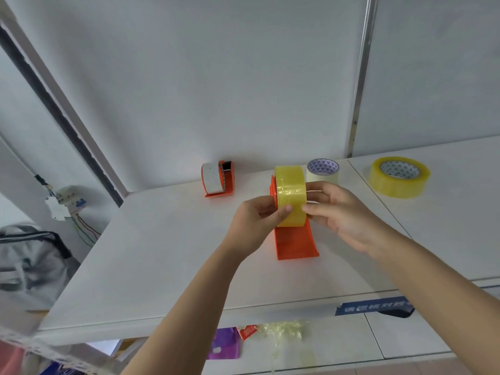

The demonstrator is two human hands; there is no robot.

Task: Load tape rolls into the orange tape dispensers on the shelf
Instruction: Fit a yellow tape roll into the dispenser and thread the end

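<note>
An orange tape dispenser (295, 244) stands in the middle of the white shelf (151, 255), with a yellow tape roll (290, 190) upright in it. My left hand (257, 223) pinches the roll's near left edge with thumb and fingers. My right hand (341, 212) grips the roll's right side. A second orange dispenser (219, 180) holding a white roll stands at the back, to the left. Behind my right hand sits a pale tape roll (322, 171). A loose yellow tape roll (399, 176) lies flat at the far right.
A grey wall panel (216, 77) backs the shelf, with a metal upright (362, 77) at the right. A blue label (373, 305) is stuck on the shelf's front edge. Purple and red packets (230, 342) lie below. A grey bag (29, 263) sits at left.
</note>
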